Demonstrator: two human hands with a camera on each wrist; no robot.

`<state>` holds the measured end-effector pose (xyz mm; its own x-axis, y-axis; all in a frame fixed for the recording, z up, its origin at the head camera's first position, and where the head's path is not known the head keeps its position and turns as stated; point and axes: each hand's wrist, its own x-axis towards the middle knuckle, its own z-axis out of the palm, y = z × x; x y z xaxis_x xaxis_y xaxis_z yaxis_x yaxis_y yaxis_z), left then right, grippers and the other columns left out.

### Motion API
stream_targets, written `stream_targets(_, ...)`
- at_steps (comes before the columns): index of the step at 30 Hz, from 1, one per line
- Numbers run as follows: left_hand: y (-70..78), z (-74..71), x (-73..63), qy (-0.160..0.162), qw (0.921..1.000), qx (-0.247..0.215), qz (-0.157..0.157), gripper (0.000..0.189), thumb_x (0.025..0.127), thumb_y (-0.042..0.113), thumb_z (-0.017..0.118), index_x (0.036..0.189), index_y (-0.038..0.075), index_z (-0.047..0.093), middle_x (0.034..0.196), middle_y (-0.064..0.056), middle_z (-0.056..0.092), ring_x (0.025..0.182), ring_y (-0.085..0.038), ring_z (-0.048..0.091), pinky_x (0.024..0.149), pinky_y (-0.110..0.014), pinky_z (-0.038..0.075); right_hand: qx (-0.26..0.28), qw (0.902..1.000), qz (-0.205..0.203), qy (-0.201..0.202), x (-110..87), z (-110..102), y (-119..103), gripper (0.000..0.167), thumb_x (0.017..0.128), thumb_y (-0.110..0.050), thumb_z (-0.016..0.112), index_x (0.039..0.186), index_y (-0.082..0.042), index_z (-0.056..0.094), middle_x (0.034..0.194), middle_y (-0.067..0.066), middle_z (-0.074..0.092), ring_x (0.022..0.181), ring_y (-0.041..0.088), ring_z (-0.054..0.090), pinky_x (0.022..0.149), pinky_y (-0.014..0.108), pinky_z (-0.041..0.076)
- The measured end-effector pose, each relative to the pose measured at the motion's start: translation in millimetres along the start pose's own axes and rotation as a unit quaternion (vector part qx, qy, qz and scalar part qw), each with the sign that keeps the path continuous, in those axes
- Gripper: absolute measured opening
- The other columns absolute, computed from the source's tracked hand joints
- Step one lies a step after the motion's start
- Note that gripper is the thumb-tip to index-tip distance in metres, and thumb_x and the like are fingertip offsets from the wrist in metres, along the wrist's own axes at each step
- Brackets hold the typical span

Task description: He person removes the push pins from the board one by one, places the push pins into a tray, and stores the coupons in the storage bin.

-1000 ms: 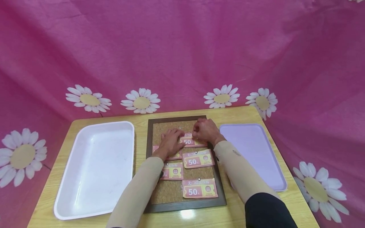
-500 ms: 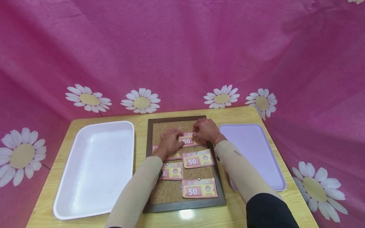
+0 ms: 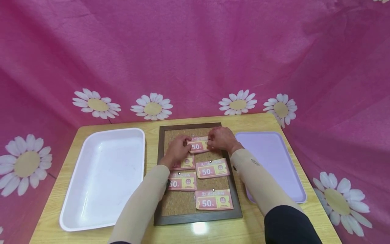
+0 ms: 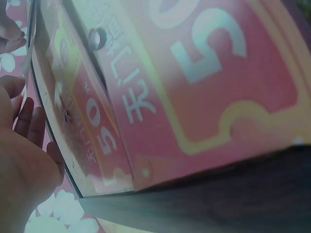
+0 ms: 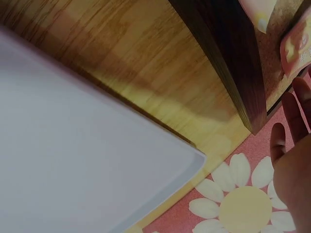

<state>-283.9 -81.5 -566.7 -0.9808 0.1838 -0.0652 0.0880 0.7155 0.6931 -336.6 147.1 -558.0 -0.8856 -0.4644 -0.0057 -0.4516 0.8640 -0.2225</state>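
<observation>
A pink and yellow coupon (image 3: 196, 146) marked 50 lies near the top of a framed cork board (image 3: 179, 206). My left hand (image 3: 177, 149) pinches its left end between thumb and finger. At the right end, my right hand (image 3: 221, 139) holds it with curled fingers, which hide that corner. Below are more coupons, among them a middle right one (image 3: 212, 169) with a pushpin (image 3: 210, 161) at its top edge, a lower right one (image 3: 214, 200) and a lower left one (image 3: 184, 182). My left hand partly covers another coupon (image 3: 186, 162).
To the board's left stands a deep white tray (image 3: 139, 162). A shallow lilac tray (image 3: 271, 159) lies to the right, partly under my right forearm. A pink curtain (image 3: 195, 61) with daisies hangs behind the wooden table (image 3: 253, 122).
The top coupon has shifted left and slightly up between my hands. My left hand has moved a little left with it, uncovering more of the coupons below. The right hand stays nearly in place.
</observation>
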Motion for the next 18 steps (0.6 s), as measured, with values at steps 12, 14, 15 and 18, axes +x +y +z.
stream_targets(12, -2.4, -13.2, 2.9, 0.038, 0.9977, -0.056, -0.007, 0.021, 0.091, 0.015, 0.06, 0.112, 0.015, 0.062, 0.095, -0.005, 0.058, 0.086, -0.018, 0.054, 0.075, -0.031, 0.047, -0.003, 0.9988, 0.03, -0.038, -1.6, -4.5, 5.4, 0.017, 0.076, -0.042, 0.068, 0.07, -0.027, 0.066, 0.077, -0.009, 0.062, 0.074, 0.012, 0.055, 0.073, 0.032, 0.046)
stream_targets(14, -2.0, -14.5, 3.3, 0.041, 0.9973, -0.06, -0.013, 0.021, 0.091, 0.015, 0.059, 0.112, 0.016, 0.062, 0.095, -0.004, 0.058, 0.085, -0.018, 0.054, 0.073, -0.03, 0.047, 0.002, 0.9984, 0.033, -0.046, -1.7, -4.9, 6.6, 0.019, 0.076, -0.043, 0.069, 0.069, -0.026, 0.065, 0.074, -0.009, 0.062, 0.072, 0.012, 0.055, 0.071, 0.032, 0.045)
stream_targets(15, -1.7, -14.9, 3.4, 0.042, 0.9971, -0.062, -0.016, 0.021, 0.091, 0.016, 0.059, 0.112, 0.016, 0.062, 0.095, -0.004, 0.058, 0.085, -0.017, 0.054, 0.073, -0.029, 0.046, 0.006, 0.9981, 0.035, -0.049, -2.0, -5.4, 7.1, 0.02, 0.076, -0.044, 0.069, 0.068, -0.026, 0.065, 0.073, -0.009, 0.062, 0.071, 0.013, 0.055, 0.07, 0.032, 0.045)
stream_targets(18, 0.6, -16.2, 3.0, 0.038, 0.9965, -0.07, -0.026, 0.023, 0.091, 0.016, 0.06, 0.114, 0.017, 0.061, 0.096, -0.003, 0.056, 0.084, -0.017, 0.053, 0.07, -0.028, 0.046, 0.014, 0.9971, 0.041, -0.063, -2.6, -6.9, 8.5, 0.02, 0.077, -0.044, 0.069, 0.069, -0.026, 0.065, 0.071, -0.009, 0.062, 0.069, 0.013, 0.055, 0.068, 0.032, 0.044)
